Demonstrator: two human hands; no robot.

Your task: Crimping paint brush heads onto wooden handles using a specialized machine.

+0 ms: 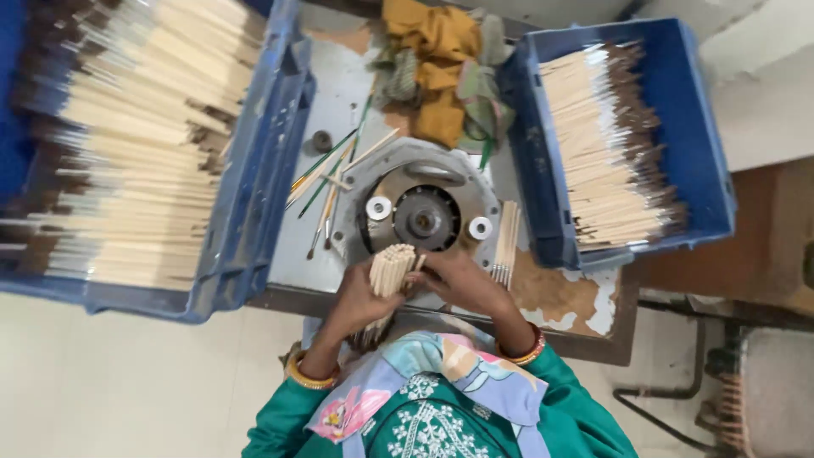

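Observation:
My left hand [360, 297] grips a thick bundle of pale wooden brush handles [390, 270], held upright with the butt ends facing me. My right hand [462, 284] touches the same bundle from the right side, fingers curled against it. Both hands hover over the near edge of a round grey metal machine [424, 212] with a dark hub and two white rollers. A small row of brushes [506, 242] lies just right of the machine. The lower ends of the bundle are hidden behind my left hand.
A large blue crate [254, 187] full of brushes stands at the left, a smaller blue crate [695, 127] of brushes at the right. Loose green and wooden brushes [326, 182] lie left of the machine. Yellow and green rags [441, 68] sit behind it.

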